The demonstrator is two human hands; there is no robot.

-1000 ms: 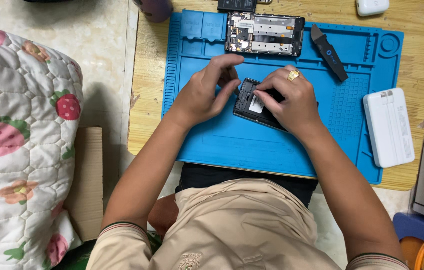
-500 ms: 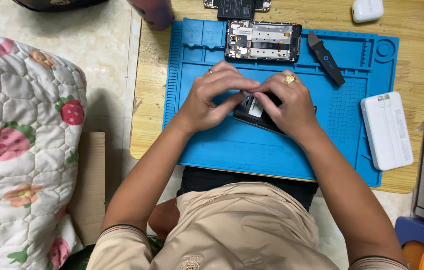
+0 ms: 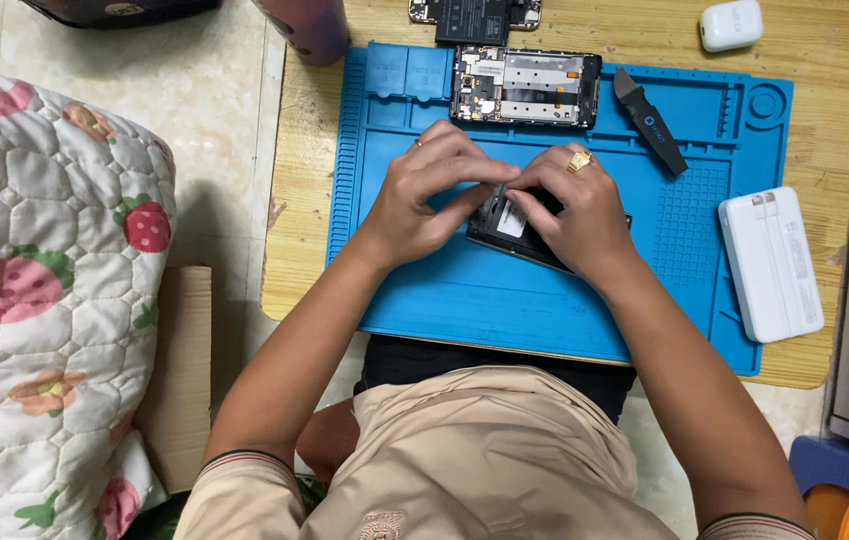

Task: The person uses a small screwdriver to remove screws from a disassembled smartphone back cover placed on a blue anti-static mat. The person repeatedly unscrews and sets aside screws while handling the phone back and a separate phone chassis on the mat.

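Phone body [image 3: 524, 232], dark and opened, lies on the blue mat [image 3: 444, 300] under your fingers: your right hand [image 3: 579, 215] presses it steady while your left hand [image 3: 434, 190] pinches narrowly at its top edge. Beyond your fingers rests another opened phone [image 3: 526, 86].

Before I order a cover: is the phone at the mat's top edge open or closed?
Open. The phone lies with its back off, circuit board and metal frame exposed, on the blue mat.

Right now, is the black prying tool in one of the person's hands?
No, the black prying tool lies alone on the blue mat, while the left hand and right hand both hold the dark phone part.
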